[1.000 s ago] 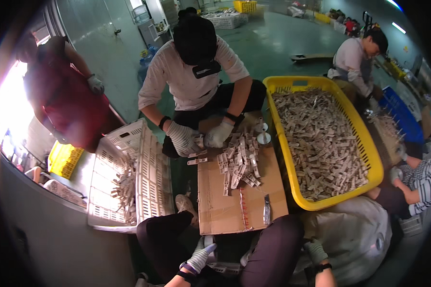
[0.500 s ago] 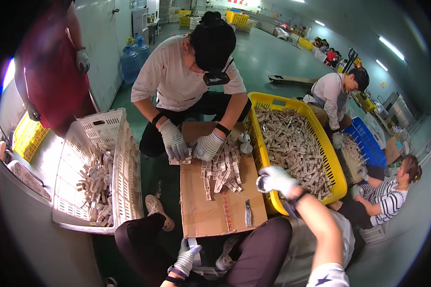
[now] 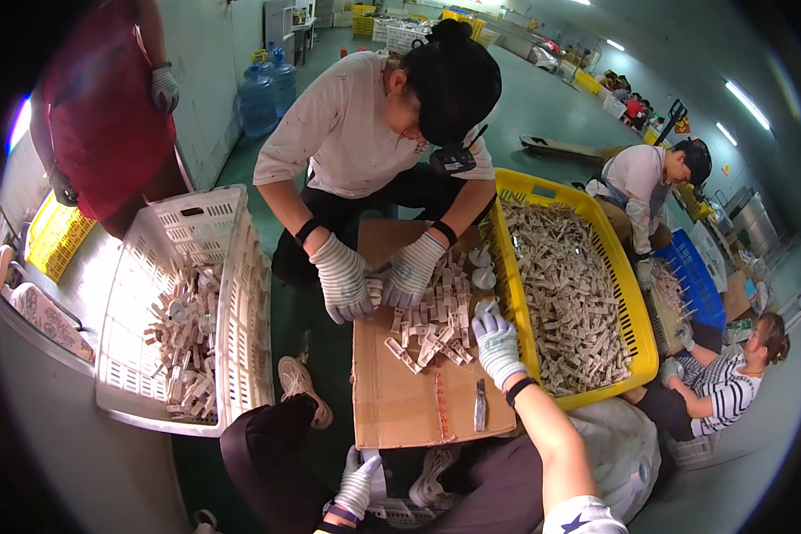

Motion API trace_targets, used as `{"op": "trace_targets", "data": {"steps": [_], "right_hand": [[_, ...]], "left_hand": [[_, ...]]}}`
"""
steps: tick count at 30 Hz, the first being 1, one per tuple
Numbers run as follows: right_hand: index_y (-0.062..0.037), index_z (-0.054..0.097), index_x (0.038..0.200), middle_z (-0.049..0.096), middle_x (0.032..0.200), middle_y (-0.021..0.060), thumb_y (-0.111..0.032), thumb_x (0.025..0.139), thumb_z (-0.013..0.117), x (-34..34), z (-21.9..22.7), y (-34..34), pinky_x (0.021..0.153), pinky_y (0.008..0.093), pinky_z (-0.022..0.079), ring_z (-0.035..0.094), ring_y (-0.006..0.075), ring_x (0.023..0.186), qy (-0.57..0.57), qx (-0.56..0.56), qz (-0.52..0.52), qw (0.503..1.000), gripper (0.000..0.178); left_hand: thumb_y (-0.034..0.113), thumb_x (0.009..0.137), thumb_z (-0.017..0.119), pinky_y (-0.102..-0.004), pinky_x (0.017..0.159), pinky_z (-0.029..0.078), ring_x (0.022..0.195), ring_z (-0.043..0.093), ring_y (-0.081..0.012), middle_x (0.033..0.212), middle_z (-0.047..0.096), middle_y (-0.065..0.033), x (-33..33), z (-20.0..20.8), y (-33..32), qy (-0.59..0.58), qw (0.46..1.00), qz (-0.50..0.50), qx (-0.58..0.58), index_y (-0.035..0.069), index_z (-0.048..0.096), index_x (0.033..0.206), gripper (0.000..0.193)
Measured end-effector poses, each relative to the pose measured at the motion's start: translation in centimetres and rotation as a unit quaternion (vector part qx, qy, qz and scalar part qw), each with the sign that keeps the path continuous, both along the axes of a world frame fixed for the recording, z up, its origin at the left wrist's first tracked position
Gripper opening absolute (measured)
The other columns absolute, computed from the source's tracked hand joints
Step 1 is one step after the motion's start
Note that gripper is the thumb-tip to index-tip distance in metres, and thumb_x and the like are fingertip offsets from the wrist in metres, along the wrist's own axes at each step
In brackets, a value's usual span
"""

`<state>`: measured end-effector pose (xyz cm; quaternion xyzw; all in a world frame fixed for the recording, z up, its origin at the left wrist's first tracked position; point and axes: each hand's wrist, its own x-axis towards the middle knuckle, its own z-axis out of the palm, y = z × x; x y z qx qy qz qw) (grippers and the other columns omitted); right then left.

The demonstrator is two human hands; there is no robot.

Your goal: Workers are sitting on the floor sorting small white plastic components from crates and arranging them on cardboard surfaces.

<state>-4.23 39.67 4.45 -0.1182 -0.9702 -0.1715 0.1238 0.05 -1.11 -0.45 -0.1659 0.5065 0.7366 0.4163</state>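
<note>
My right hand (image 3: 498,347), in a striped white glove, is closed around a small round pale piece (image 3: 487,308) over the right side of a cardboard box (image 3: 409,409). Low by the box's near edge, my left hand (image 3: 356,485) is closed on a flat white strip (image 3: 379,483). Small pale clip-like parts (image 3: 436,311) lie in a loose pile on the box. Two round whitish pieces (image 3: 482,278) stand beside the pile. Across from me, a co-worker's gloved hands (image 3: 374,276) hold some of those parts. A thin knife-like tool (image 3: 481,405) lies near the box's right corner.
A yellow crate (image 3: 645,356) full of pale parts stands right of the box. A white crate (image 3: 116,356) with more parts is at left. Another person in red (image 3: 107,116) stands behind it. Blue water bottles (image 3: 258,102) are by the wall. Two people sit at right near a blue crate (image 3: 699,285).
My right hand has moved from the yellow crate's near edge to over the box, beside the round pieces. The co-worker's hands have shifted over the pile. My left hand stays low with the strip.
</note>
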Motion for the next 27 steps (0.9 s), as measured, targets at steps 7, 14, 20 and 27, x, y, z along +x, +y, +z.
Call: {"op": "trace_targets", "data": {"steps": [7,14,20,27], "right_hand": [[-0.0073,0.062,0.105,0.06,0.113,0.0136,-0.009,0.075,0.063,-0.6,3.8,-0.9,0.088,0.0476,0.046,0.057,0.0369,0.1,0.098,-0.202,0.002,0.974,0.031],[-0.0031,0.043,0.135,0.065,0.109,0.0221,-0.025,0.087,0.067,14.8,-1.6,-25.2,0.084,0.0441,0.051,0.063,0.0362,0.102,-0.235,-0.624,-0.051,0.743,0.057],[-0.0058,0.042,0.136,0.061,0.118,0.0104,-0.017,0.088,0.069,13.8,-4.4,-32.3,0.091,0.0353,0.048,0.058,0.0227,0.106,-0.029,-0.877,-0.068,0.475,0.057],[-0.0042,0.057,0.122,0.063,0.108,0.0018,-0.018,0.093,0.065,13.6,-2.8,-31.6,0.088,0.029,0.047,0.056,0.012,0.098,-0.033,-0.902,-0.061,0.426,0.034]], "left_hand": [[0.008,0.085,0.065,-0.0317,0.067,0.055,0.081,0.062,-0.0177,0.107,0.059,-0.0072,-0.2,-1.3,1.1,0.017,1.0,0.004,-0.005,0.009,0.043,0.133,0.052],[0.02,0.08,0.076,-0.0385,0.079,0.051,0.1,0.059,-0.0234,0.12,0.057,-0.0135,0.5,-4.0,0.5,0.105,0.992,-0.005,-0.064,0.004,0.034,0.141,0.075],[0.031,0.076,0.079,-0.0387,0.08,0.051,0.101,0.059,-0.0276,0.124,0.054,-0.0214,-0.7,-1.9,-0.1,0.042,0.977,-0.068,-0.197,0.005,0.012,0.152,0.104],[0.019,0.085,0.064,-0.0424,0.099,0.045,0.119,0.051,-0.037,0.128,0.049,-0.0209,-0.5,1.9,-2.2,0.344,0.871,-0.135,-0.323,0.015,0.034,0.144,0.066]]}}
